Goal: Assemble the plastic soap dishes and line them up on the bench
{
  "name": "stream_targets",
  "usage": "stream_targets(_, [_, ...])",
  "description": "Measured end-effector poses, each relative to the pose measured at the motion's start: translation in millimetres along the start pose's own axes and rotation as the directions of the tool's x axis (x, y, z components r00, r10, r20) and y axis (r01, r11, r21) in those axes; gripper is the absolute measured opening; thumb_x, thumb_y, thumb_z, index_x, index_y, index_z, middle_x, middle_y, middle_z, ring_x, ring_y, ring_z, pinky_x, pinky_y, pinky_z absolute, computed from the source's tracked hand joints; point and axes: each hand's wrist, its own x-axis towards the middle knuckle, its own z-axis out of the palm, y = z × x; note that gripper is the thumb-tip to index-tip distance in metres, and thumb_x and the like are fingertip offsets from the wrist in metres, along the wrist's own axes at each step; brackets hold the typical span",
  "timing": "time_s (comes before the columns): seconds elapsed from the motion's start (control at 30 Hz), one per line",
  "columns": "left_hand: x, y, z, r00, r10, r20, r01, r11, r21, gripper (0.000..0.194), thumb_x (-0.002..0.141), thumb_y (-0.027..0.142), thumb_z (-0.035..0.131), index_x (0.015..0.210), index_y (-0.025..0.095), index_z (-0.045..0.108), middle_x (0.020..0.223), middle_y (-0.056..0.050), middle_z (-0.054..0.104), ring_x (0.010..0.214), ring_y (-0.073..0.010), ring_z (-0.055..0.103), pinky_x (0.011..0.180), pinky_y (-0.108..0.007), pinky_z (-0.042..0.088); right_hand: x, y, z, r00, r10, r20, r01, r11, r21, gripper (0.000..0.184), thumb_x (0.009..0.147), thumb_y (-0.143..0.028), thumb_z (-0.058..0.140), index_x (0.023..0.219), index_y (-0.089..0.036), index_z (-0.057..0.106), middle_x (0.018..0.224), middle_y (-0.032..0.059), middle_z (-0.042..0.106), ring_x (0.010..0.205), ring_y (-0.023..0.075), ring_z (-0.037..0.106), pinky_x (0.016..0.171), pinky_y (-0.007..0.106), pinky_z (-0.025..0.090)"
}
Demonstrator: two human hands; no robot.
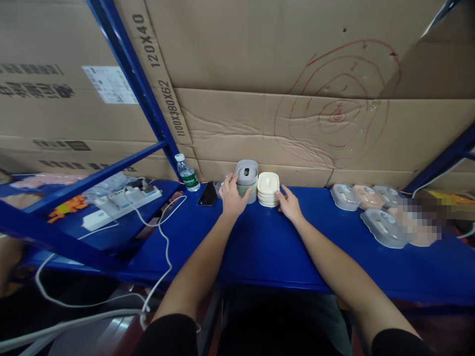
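Observation:
My left hand [232, 197] reaches to the back of the blue table [267, 242] and wraps around a stack of small containers topped by a grey lid [246, 174] with a dark slot. My right hand [290, 205] touches the right side of a low stack of cream-coloured lids [267, 188] that stands right beside the grey-lidded stack. Both forearms stretch forward over the table.
A black phone [208, 194] and a water bottle [187, 173] lie left of the stacks. White power strips [122, 200] with cables cover the left. Several clear and pink lidded boxes [371, 202] lie at right. Cardboard boxes [297, 99] wall the back; blue shelf beams [133, 74] cross at left.

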Motion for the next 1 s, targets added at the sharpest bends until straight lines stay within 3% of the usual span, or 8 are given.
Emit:
stream_targets(0.1, [0.2, 0.0, 0.6, 1.0, 0.002, -0.01, -0.002, 1.0, -0.01, 0.063, 0.089, 0.052, 0.064, 0.142, 0.019, 0.05, 0.151, -0.024, 0.05, 0.145, -0.037, 0.045, 0.116, -0.058, 0.033, 6.4, -4.6, -24.5, 0.994, -0.069, -0.081, 0.065, 0.996, -0.053, 0.074, 0.091, -0.064, 0.057, 0.147, -0.016, 0.052, 0.075, 0.0027, 0.073, 0.053, 0.0189, 0.065, 0.057, 0.032, 0.054])
stream_targets(0.2, [0.5, 0.2, 1.3, 1.0, -0.01, -0.016, 0.01, 1.0, -0.011, 0.064, 0.089, 0.051, 0.064, 0.142, 0.02, 0.049, 0.151, -0.023, 0.049, 0.145, -0.0372, 0.045, 0.117, -0.058, 0.03, 15.6, -4.2, -69.3, 0.956, -0.203, -0.212, 0.147, 0.957, -0.251, 0.066, 0.092, -0.063, 0.055, 0.138, -0.015, 0.059, 0.081, 0.0065, 0.075, 0.07, 0.0237, 0.069, 0.074, 0.037, 0.056])
stream_targets(0.3, [0.8, 1.2, 1.8, 1.0, -0.013, -0.028, 0.012, 1.0, -0.018, 0.065, 0.089, 0.052, 0.063, 0.143, 0.02, 0.048, 0.152, -0.023, 0.048, 0.145, -0.037, 0.044, 0.118, -0.057, 0.029, 18.1, 7.0, -122.4, 0.901, -0.376, -0.216, 0.193, 0.794, -0.577, 0.059, 0.094, -0.058, 0.053, 0.132, -0.015, 0.065, 0.103, 0.0162, 0.076, 0.101, 0.0335, 0.068, 0.095, 0.047, 0.05])
stream_targets(0.37, [0.8, 2.8, 1.6, 0.999, -0.005, -0.047, 0.003, 0.999, -0.032, 0.067, 0.089, 0.054, 0.063, 0.144, 0.019, 0.047, 0.153, -0.022, 0.047, 0.145, -0.0372, 0.043, 0.119, -0.056, 0.028, 14.5, 19.2, -153.1, 0.896, -0.398, -0.197, 0.139, 0.674, -0.726, 0.059, 0.096, -0.054, 0.05, 0.134, -0.012, 0.065, 0.124, 0.0221, 0.071, 0.118, 0.0376, 0.061, 0.105, 0.052, 0.043])
stream_targets(0.47, [-0.4, 6.0, 0.4, 0.998, 0.011, -0.061, -0.014, 0.999, -0.052, 0.071, 0.089, 0.055, 0.061, 0.146, 0.017, 0.045, 0.153, -0.023, 0.046, 0.146, -0.038, 0.042, 0.12, -0.054, 0.027, 7.0, 37.5, -183.5, 0.932, -0.259, -0.255, -0.092, 0.512, -0.854, 0.066, 0.094, -0.058, 0.052, 0.141, -0.014, 0.06, 0.148, 0.0236, 0.055, 0.14, 0.0444, 0.042, 0.114, 0.062, 0.028])
stream_targets(0.63, [-5.1, 9.4, -3.8, 0.996, 0.044, -0.083, -0.048, 0.998, -0.047, 0.073, 0.088, 0.056, 0.061, 0.145, 0.013, 0.046, 0.151, -0.025, 0.048, 0.144, -0.0379, 0.043, 0.118, -0.053, 0.028, 2.1, 47.8, -193.5, 0.967, -0.017, -0.254, -0.226, 0.407, -0.885, 0.077, 0.092, -0.067, 0.051, 0.152, -0.019, 0.048, 0.164, 0.022, 0.034, 0.151, 0.0474, 0.023, 0.115, 0.07, 0.016])
stream_targets(0.83, [-9.2, 15.3, -6.9, 0.988, 0.114, -0.108, -0.119, 0.992, -0.044, 0.072, 0.089, 0.057, 0.061, 0.144, 0.013, 0.047, 0.149, -0.025, 0.049, 0.141, -0.0382, 0.046, 0.115, -0.054, 0.032, -4.6, 22.8, -175.9, 0.972, -0.146, -0.183, -0.107, 0.418, -0.902, 0.048, 0.095, -0.058, 0.05, 0.114, -0.019, 0.071, 0.125, 0.0167, 0.069, 0.124, 0.0376, 0.056, 0.117, 0.064, 0.019])
stream_targets(1.0, [-13.9, 24.3, -4.5, 0.977, 0.173, -0.127, -0.181, 0.982, -0.051, 0.071, 0.087, 0.057, 0.065, 0.142, 0.015, 0.05, 0.147, -0.024, 0.052, 0.137, -0.0376, 0.05, 0.113, -0.054, 0.034, -11.2, 11.7, -170.1, 0.977, -0.135, -0.166, -0.09, 0.444, -0.892, 0.071, 0.089, -0.072, 0.052, 0.135, -0.018, 0.061, 0.137, 0.0215, 0.062, 0.128, 0.0428, 0.054, 0.109, 0.063, 0.034])
